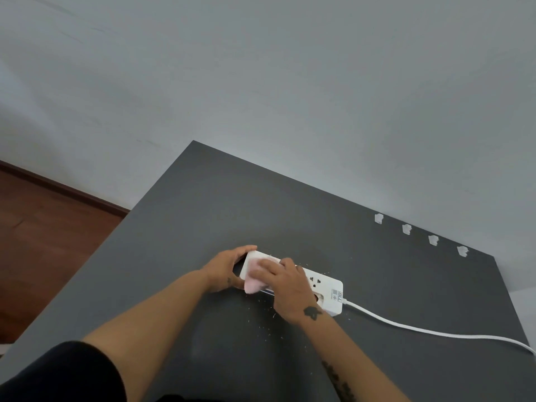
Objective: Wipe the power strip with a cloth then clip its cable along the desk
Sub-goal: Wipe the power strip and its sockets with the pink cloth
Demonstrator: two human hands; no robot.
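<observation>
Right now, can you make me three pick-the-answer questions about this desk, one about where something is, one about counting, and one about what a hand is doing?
1. Where does the power strip lie?
A. on the floor
B. on the dark desk
C. on a chair

2. How many white clips sit along the desk's far edge?
A. two
B. four
C. six

3. What is the right hand doing?
A. pressing a pink cloth on the strip
B. pulling the cable
C. resting on the bare desk

Answers: 1 B, the strip lies flat on the desk while the left hand grips its end. 2 B, four clips stand in a row. 3 A, the cloth shows under its fingers.
</observation>
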